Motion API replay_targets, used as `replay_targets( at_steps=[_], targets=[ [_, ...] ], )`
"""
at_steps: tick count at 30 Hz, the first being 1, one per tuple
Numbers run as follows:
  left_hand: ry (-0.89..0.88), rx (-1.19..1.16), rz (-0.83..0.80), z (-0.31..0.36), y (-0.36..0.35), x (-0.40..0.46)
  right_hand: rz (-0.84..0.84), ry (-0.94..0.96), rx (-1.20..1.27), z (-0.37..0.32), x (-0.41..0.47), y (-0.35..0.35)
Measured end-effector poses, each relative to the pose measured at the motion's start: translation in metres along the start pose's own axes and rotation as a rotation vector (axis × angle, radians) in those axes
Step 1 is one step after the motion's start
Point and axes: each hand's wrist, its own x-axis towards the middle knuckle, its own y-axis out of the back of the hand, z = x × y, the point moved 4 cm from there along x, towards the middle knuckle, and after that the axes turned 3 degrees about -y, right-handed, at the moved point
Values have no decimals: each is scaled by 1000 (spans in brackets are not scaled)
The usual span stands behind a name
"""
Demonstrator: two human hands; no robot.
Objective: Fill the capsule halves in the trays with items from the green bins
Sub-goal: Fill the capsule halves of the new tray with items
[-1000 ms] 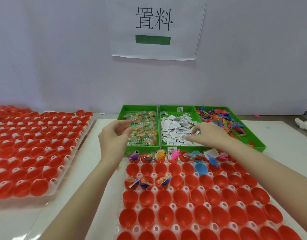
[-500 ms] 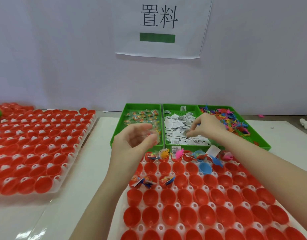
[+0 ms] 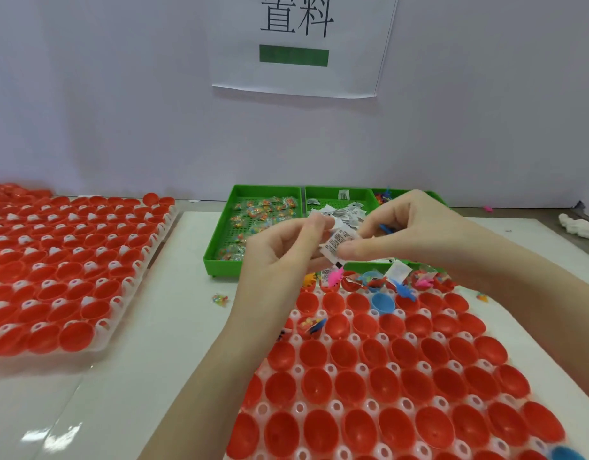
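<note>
We see both hands raised together over the far edge of the near tray [image 3: 323, 410], at about 12 o'clock from its middle. The left hand [image 3: 280, 250] and the right hand [image 3: 409, 227] meet on a small white printed paper slip [image 3: 338, 242]. The left grip pinches the slip's left edge between thumb and fingers, and the right grip pinches its right side the same way. A thin blue toy piece [image 3: 386, 229] pokes out from under the right fingers; we cannot tell how it is held.

The near tray is white and holds rows of red capsule halves [image 3: 316, 383], most of them bare inside. Its far row, at 12 o'clock, already carries small toys and slips, and one blue capsule half [image 3: 382, 303] sits just behind that row's front. One half in the next rows holds a candy packet [image 3: 311, 323].

Beyond the hands, at 12 o'clock, stand three green bins side by side. The left bin [image 3: 220, 260] holds clear packets of coloured candy, the middle bin [image 3: 323, 195] white paper slips, and the right bin [image 3: 434, 195] is mostly hidden by the right hand.

At 9 o'clock a second tray [image 3: 120, 300] of red halves lies on the white tabletop [image 3: 173, 327]. A loose candy packet [image 3: 220, 298] lies on the tabletop between the trays. A paper sign [image 3: 353, 61] hangs on the wall at 12 o'clock.
</note>
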Motion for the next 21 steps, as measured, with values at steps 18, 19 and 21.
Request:
replay_targets(
  at_steps=[18, 19, 21],
  targets=[
    [-39, -13, 54, 10, -4, -5, 186, 20, 510, -3, -35, -2],
    [-42, -11, 40, 10, -5, -5, 211, 40, 518, -5, -37, -4],
    [-31, -30, 16, 11, -8, -7, 269, 65, 554, -8, -41, -8]
  ],
)
